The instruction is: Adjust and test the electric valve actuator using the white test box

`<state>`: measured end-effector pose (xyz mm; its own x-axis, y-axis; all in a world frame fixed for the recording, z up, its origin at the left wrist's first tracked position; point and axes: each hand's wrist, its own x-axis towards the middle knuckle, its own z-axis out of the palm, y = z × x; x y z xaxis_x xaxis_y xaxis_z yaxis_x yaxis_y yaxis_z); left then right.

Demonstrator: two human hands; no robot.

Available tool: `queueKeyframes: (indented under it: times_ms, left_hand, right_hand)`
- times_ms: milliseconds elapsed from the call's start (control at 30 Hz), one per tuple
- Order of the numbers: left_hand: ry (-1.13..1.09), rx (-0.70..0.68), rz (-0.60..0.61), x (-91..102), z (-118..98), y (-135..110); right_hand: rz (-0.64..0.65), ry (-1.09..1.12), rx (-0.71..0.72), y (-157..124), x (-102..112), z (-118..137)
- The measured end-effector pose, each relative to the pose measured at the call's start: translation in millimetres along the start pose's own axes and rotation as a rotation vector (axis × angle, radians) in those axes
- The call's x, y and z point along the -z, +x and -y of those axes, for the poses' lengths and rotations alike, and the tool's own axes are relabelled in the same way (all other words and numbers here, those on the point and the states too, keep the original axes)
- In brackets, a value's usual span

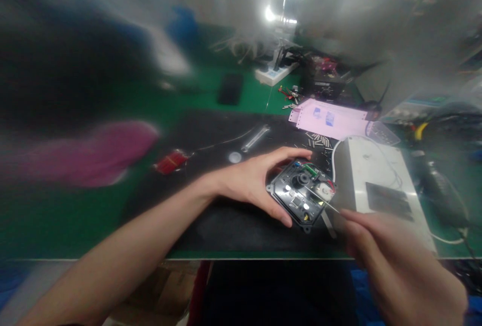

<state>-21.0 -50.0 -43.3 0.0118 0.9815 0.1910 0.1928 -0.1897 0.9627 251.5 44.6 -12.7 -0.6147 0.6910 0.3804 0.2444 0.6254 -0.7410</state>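
My left hand (259,183) grips a black octagonal electronic unit (297,200) from its left side, thumb at the near edge and fingers along the far edge. The unit lies face up, showing a round black lens-like part, a small green board, a white round part and thin wires. In my right hand (391,260), closed at the lower right, is a thin metal rod-like tool (324,199). Its tip reaches over the unit beside the round black part; whether it touches is unclear. A flat metal strip (329,223) shows at the unit's right.
A wrench (256,138), a white disc (235,157) and a red bundle (171,161) lie on the black mat (222,225). Small metal pins (318,140) are scattered beyond the unit. Pink papers (327,119) and a pale metal box (380,175) stand to the right.
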Motion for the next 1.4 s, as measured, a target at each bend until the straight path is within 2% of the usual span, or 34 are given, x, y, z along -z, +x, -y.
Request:
queueKeyframes:
  times_ms: [100,167,233,400,500,600,733,800,900,1000,1133,1200,1267,1400]
  left_hand:
    - [0.008,-0.004,0.005,0.4,-0.1,-0.1]
    - [0.005,-0.003,0.007,0.5,-0.4,-0.2]
    - [-0.002,0.003,0.008,0.5,-0.9,-0.2]
    - [0.002,0.015,0.014,0.5,-0.8,-0.2]
    - [0.007,0.012,0.007,0.3,-0.2,-0.3]
    - [-0.001,0.012,0.006,-0.1,-0.6,-0.2]
    - [-0.028,0.017,0.014,-0.5,-1.2,0.1]
    - [-0.025,0.014,0.011,-0.5,-0.6,0.3]
    - [-0.012,0.011,0.003,-0.4,0.6,0.3]
    - [-0.004,0.001,-0.003,-0.4,1.0,0.1]
    - [-0.003,0.006,-0.001,-0.1,-0.5,-0.1]
    - [-0.006,0.007,-0.003,0.1,-1.3,-0.1]
    - [-0.008,0.004,-0.006,0.2,-1.7,-0.2]
    - [-0.006,0.001,-0.004,0.4,-1.8,-0.2]
  right_hand:
    - [-0.030,-0.018,0.019,-1.4,-0.8,1.0]
    - [-0.008,0.043,-0.038,0.2,0.3,4.5]
    - [0.028,0.111,-0.153,2.7,0.8,11.3]
    - [0.076,0.248,-0.581,7.9,-4.4,37.6]
    - [0.094,0.412,-0.718,11.2,-6.6,45.2]
    - [0.147,0.572,-0.761,14.7,-2.1,35.3]
    - [0.376,0.855,-0.851,16.0,8.2,9.7]
    - [0.410,0.900,-0.863,14.6,9.3,3.6]
    - [0.305,0.757,-0.758,11.4,4.6,7.5]
    - [0.152,0.442,-0.608,8.0,0.4,14.8]
    - [0.214,-0.043,-0.257,2.3,2.9,9.5]
    - [0.165,-0.228,-0.166,-0.6,4.8,2.2]
    - [0.111,-0.344,-0.057,-1.5,5.4,-4.6]
    - [0.110,-0.435,0.370,3.0,4.0,-9.9]
